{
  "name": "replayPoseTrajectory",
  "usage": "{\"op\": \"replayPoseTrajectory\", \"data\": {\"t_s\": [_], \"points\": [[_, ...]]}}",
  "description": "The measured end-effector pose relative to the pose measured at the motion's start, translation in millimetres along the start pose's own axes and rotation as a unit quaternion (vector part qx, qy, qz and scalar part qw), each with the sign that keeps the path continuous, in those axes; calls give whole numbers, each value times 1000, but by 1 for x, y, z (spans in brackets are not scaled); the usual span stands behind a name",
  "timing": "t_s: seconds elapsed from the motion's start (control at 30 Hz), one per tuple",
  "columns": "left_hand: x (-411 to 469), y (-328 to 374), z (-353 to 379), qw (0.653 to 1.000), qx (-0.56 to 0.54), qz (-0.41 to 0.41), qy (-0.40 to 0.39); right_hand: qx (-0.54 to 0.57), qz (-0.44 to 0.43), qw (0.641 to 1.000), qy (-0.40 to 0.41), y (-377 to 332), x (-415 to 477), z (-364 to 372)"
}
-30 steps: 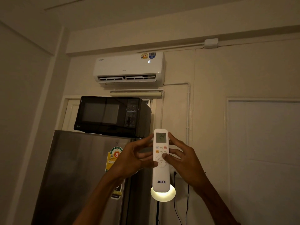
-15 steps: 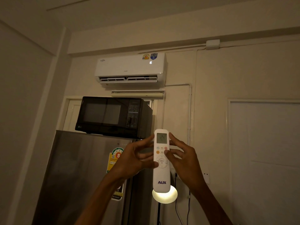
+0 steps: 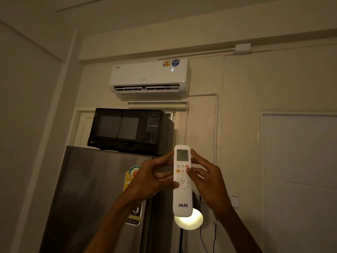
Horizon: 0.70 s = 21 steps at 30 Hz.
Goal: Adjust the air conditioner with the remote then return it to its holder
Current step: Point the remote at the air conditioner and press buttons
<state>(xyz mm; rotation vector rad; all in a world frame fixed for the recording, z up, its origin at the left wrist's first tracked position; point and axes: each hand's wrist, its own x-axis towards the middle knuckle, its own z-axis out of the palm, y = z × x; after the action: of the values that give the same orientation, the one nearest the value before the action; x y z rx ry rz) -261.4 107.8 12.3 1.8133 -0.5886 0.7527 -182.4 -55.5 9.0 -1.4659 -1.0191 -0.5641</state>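
A white AUX remote (image 3: 182,198) stands upright in front of me, its small screen lit. My left hand (image 3: 151,179) grips its left edge, thumb on the round menu pad. My right hand (image 3: 207,179) holds the right edge, with a fingertip on the small buttons below the screen. High on the wall hangs the white air conditioner (image 3: 148,77), louvre open, a digit glowing on its front. No remote holder is in view.
A black microwave (image 3: 127,130) sits on a steel fridge (image 3: 91,198) at the left. A lit round lamp (image 3: 189,220) glows just behind the remote's lower end. Cables hang below it. A closed white door (image 3: 300,179) fills the right.
My right fingertip has shifted up from the round pad to the small buttons under the screen. The view has drifted slightly; the remote stays upright between both hands.
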Motion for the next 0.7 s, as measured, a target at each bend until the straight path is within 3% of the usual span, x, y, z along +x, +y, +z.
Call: {"op": "replayPoseTrajectory", "data": {"t_s": [0.37, 0.7], "points": [[3, -3, -1, 1000, 2, -3, -10, -15, 1, 1000, 17, 1, 2, 3], [3, -1, -3, 1000, 2, -3, -5, 14, 31, 996, -86, -4, 1, -7]]}}
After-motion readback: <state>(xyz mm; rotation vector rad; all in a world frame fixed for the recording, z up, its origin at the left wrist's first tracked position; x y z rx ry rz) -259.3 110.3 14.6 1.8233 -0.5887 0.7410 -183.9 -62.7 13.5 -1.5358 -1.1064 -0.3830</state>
